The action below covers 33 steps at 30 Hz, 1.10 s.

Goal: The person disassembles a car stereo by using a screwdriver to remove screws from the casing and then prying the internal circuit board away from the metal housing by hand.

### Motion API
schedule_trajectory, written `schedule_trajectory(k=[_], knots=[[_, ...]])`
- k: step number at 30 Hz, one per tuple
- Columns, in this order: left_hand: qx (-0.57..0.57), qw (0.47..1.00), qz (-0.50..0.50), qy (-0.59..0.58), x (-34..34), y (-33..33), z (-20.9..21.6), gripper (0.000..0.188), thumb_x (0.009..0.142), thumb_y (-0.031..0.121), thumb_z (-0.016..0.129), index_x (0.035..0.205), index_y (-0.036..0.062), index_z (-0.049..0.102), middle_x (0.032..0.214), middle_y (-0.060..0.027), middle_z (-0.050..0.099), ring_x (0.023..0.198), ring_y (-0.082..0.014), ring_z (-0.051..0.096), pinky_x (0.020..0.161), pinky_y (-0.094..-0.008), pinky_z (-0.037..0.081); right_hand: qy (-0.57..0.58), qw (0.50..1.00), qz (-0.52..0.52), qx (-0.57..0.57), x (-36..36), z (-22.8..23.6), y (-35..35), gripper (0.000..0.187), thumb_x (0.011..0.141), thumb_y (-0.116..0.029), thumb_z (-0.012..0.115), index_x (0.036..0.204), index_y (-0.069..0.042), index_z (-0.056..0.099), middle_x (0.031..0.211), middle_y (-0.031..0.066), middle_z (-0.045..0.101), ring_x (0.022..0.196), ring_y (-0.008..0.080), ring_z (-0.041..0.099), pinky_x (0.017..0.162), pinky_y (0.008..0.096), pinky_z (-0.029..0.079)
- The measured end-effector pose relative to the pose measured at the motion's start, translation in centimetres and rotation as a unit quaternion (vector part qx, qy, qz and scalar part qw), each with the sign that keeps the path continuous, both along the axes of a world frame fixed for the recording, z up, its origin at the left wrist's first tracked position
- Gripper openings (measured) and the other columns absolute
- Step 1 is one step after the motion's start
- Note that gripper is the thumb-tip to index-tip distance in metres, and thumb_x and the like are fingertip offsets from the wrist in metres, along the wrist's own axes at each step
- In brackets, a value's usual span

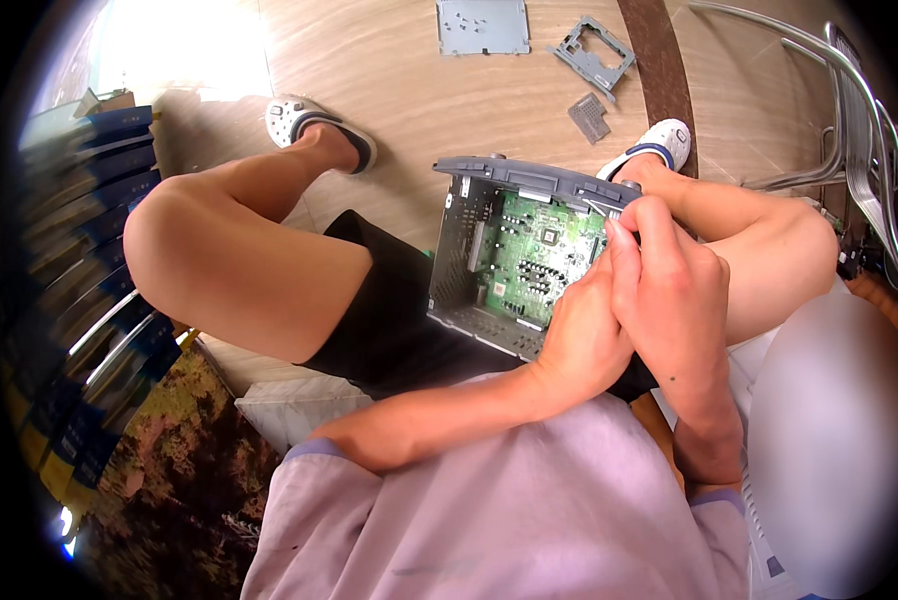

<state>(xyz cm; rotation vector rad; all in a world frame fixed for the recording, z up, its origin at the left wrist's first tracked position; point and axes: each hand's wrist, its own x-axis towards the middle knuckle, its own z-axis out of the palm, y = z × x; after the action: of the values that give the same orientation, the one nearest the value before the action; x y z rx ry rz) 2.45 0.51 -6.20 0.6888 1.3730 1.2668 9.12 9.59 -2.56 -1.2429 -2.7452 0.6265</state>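
A car stereo [544, 250] with its top cover off rests on my lap, its grey front panel [529, 178] facing away from me. Inside lies a green circuit board [534, 245] with a dark square chip and several small parts. My left hand [586, 330] lies along the stereo's right side, closed on it; its fingertips are partly hidden behind the other hand. My right hand [669, 275] is closed, pinching a thin silvery pointed tool [597, 207] that looks like tweezers. The tool's tip is at the inside right corner, just behind the front panel.
On the floor ahead lie a flat metal cover [483, 30] with several small screws on it, a grey metal bracket [596, 58] and a small perforated plate [589, 118]. Metal chair legs [844, 100] stand at the right. Stacked blue boxes [119, 150] line the left.
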Motion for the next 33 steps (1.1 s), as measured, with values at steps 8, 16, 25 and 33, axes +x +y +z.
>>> schedule_trajectory(k=[8,16,25,33], knots=[[-0.062,0.998,-0.031,0.002,0.5,0.1,-0.2,0.041,0.092,0.006,0.052,0.131,-0.0072,0.048,0.114,-0.0338,0.063,0.101,-0.0516,0.063,0.085,-0.0541,0.052,-0.049,0.997,0.026,-0.055,-0.5,1.1,2.6,0.014,0.093,-0.010,0.069,0.093,-0.005,0.056,0.078,0.0151,0.067,0.067,0.0372,0.066,0.058,0.0463,0.050],[-0.061,0.992,-0.095,0.048,5.4,-1.7,-1.4,0.023,0.078,-0.005,0.055,0.099,-0.0074,0.063,0.099,-0.0330,0.065,0.089,-0.0516,0.064,0.079,-0.0558,0.053,-0.079,0.987,0.118,-0.080,-3.0,-1.1,3.3,0.015,0.091,-0.009,0.068,0.091,-0.002,0.055,0.077,0.0182,0.064,0.073,0.0401,0.063,0.065,0.0454,0.048],[-0.078,0.993,-0.078,0.041,2.8,-0.3,-0.2,0.051,0.091,-0.005,0.047,0.141,-0.0124,0.042,0.121,-0.0372,0.059,0.103,-0.0533,0.061,0.089,-0.0556,0.050,0.042,0.996,-0.022,0.079,-0.2,6.0,8.3,0.015,0.103,-0.018,0.063,0.108,-0.004,0.065,0.073,0.0048,0.056,0.069,0.0116,0.057,0.059,0.0283,0.043],[-0.086,0.995,-0.051,0.024,2.7,-1.0,-0.3,0.054,0.091,-0.005,0.047,0.144,-0.0085,0.042,0.124,-0.0350,0.058,0.103,-0.0522,0.061,0.090,-0.0542,0.050,0.189,0.968,-0.099,-0.135,4.6,0.0,8.6,0.029,0.102,-0.028,0.069,0.103,-0.001,0.058,0.085,0.0007,0.061,0.077,0.0063,0.054,0.066,0.0228,0.046]])
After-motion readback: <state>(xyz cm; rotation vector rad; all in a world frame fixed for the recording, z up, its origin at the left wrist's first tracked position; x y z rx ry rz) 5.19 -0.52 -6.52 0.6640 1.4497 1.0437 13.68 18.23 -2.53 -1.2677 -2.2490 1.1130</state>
